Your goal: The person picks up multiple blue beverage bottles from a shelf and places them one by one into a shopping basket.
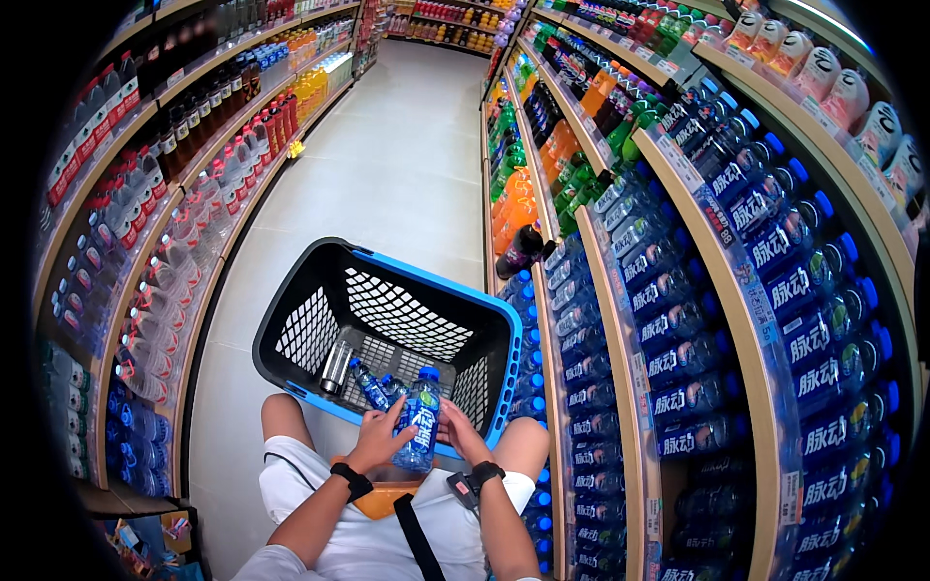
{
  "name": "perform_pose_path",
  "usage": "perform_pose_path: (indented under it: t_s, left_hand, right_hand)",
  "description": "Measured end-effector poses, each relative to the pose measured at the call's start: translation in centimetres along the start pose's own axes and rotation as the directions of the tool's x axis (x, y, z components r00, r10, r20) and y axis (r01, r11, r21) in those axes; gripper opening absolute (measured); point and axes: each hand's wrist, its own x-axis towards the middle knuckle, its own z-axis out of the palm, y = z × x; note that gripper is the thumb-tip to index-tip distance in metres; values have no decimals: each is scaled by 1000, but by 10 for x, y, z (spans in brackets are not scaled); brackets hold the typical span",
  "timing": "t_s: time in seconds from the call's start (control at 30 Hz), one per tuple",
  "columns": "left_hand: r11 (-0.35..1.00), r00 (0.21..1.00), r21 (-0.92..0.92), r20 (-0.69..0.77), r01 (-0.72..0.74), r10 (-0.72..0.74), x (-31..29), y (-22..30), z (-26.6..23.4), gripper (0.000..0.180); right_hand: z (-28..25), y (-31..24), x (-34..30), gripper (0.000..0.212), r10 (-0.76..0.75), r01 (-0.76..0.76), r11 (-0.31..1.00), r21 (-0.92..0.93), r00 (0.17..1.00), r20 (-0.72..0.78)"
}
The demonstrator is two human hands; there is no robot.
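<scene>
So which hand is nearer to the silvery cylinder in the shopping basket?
Left. The left hand is right of the silvery cylinder and nearer the person; the right hand is farther right, past the blue-capped drink bottle.

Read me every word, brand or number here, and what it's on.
I don't copy printed words, brands or numbers; print stands on:
Clear plastic bottle with blue cap and blue label, between left hand and right hand: large white lettering.
Blue-labelled plastic bottles on the right: large white lettering.
White rectangular shelf tags: mostly too small.
Red-labelled clear bottles at left: too small.
</scene>
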Motion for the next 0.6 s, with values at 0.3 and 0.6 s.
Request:
perform_pose_path:
  t_s: [0.3, 0.6]
  left_hand:
    - [998, 999, -52, -46, 21, -23, 3, 19, -5, 71]
    - [995, 991, 54, -95, -89, 93, 2, 8, -1, 74]
  right_hand:
    - [-22, 11, 9, 38, -19, 20, 999, 30, 1000, -22]
    - [-3, -2, -3, 45, -88, 88, 995, 48, 996, -17]
